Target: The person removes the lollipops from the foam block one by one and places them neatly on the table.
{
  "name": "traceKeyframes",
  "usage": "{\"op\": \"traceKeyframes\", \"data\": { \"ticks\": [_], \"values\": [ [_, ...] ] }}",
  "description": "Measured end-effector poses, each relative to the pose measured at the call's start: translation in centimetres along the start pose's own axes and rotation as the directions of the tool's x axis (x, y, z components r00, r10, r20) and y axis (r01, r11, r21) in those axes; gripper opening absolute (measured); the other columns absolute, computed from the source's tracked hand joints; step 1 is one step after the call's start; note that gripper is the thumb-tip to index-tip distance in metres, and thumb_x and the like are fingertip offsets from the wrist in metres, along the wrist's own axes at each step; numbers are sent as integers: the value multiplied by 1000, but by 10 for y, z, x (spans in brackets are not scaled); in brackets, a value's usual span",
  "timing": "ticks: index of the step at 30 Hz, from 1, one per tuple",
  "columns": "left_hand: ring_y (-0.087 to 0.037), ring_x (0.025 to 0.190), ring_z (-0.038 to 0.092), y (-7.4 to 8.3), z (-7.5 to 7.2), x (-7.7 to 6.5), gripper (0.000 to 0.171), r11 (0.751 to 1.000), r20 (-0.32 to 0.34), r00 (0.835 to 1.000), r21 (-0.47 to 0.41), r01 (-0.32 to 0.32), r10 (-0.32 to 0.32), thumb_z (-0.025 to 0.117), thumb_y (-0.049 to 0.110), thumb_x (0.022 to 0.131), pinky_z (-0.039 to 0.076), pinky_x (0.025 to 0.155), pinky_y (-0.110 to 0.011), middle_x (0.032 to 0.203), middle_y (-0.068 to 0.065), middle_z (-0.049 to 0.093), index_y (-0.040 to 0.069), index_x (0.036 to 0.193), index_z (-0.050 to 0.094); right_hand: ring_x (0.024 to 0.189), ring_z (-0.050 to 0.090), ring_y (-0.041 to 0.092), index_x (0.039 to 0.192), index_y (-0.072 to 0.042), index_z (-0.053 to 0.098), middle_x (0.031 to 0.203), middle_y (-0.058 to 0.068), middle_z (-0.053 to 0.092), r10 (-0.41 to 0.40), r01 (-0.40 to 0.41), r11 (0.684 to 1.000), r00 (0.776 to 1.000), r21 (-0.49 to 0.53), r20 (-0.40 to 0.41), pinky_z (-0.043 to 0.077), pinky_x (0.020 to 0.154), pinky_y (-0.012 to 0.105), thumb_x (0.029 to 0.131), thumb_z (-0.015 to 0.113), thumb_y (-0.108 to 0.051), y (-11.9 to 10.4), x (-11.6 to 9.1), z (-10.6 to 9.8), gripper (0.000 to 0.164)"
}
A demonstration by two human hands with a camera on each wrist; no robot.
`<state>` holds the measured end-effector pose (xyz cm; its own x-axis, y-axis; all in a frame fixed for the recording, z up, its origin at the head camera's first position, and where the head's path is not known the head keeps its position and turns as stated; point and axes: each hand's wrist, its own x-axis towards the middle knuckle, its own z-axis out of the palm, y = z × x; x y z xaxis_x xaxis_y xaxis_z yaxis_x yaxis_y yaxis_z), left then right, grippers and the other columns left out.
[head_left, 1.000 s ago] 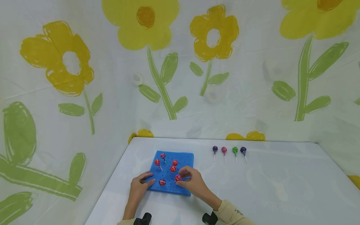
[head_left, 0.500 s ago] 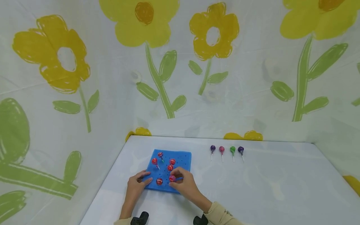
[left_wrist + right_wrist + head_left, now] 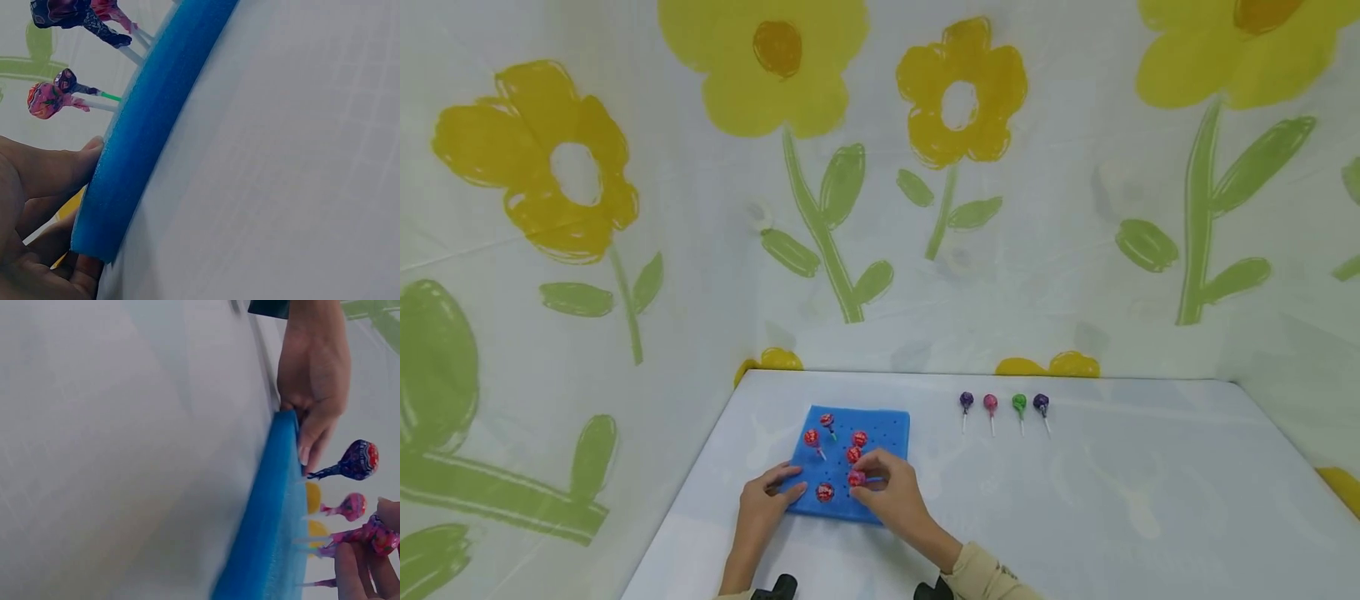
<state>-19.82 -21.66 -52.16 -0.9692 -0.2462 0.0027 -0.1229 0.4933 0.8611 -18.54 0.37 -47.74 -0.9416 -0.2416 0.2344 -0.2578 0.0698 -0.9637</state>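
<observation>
A blue foam board (image 3: 887, 425) dotted with small holes lies on the white table, with several wrapped lollipops standing in it. Along its left edge, my left hand (image 3: 760, 508) grips the board; the left wrist view shows the thumb (image 3: 62, 165) on the top face and fingers at the side. My right hand (image 3: 895, 493) pinches a pink-wrapped lollipop (image 3: 378, 536) by its head, above the board's front right part. Whether its stick sits in a hole is unclear. Near it stand a dark blue and red lollipop (image 3: 359, 460) and red-topped lollipops (image 3: 853, 454); two others (image 3: 811, 437) lean at the back left.
Behind and right of the board, a row of loose lollipops lies on the table: purple (image 3: 966, 400), pink (image 3: 990, 402), green (image 3: 1018, 402) and dark purple (image 3: 1041, 402). A flower-printed cloth (image 3: 1045, 292) hangs behind the table's back edge.
My right hand has shifted slightly left over the board, with the pink lollipop still pinched. The left hand keeps its hold at the edge. The head view has drifted a little.
</observation>
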Motion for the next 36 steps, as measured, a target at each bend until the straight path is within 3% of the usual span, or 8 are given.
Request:
{"op": "traceKeyframes", "data": {
  "ticks": [4,11,18,26,36],
  "values": [
    [-38,124,47,0,1,1,29,1000,7,1000,-8,-11,11,74,14,82,41,99,-50,129,-19,57,3,109,71,93,64,35,99,6,62,100,19,64,-23,23,1000,1000,-4,-10,55,77,28,80,69,6,-22,0,-6,20],
    [-38,124,47,0,2,2,28,1000,2,1000,-6,21,-21,74,11,82,41,99,-49,129,-18,57,4,108,71,97,63,32,103,6,62,102,19,63,-29,29,999,1000,-24,0,54,79,26,83,70,-1,-44,1,-16,23],
    [-39,125,46,1,2,1,29,1000,11,1000,-9,18,-18,73,12,82,40,100,-50,129,-19,56,3,109,70,92,63,32,102,5,63,100,18,63,-52,51,996,999,-70,-15,53,75,22,83,70,-2,-54,5,-30,21],
    [-38,125,46,2,2,1,29,1000,14,1000,-18,15,-15,73,11,82,41,100,-49,129,-19,56,3,109,70,92,63,32,103,5,63,99,18,64,-63,61,997,998,-54,-25,53,76,21,83,70,-1,-57,9,-49,22],
    [-37,127,44,2,0,0,28,1000,14,1000,-9,25,-25,73,10,82,40,100,-49,130,-17,56,4,109,70,94,63,34,103,1,65,100,18,65,-51,46,997,994,-62,-96,53,77,20,83,70,0,-61,11,-74,21]
  ]
}}
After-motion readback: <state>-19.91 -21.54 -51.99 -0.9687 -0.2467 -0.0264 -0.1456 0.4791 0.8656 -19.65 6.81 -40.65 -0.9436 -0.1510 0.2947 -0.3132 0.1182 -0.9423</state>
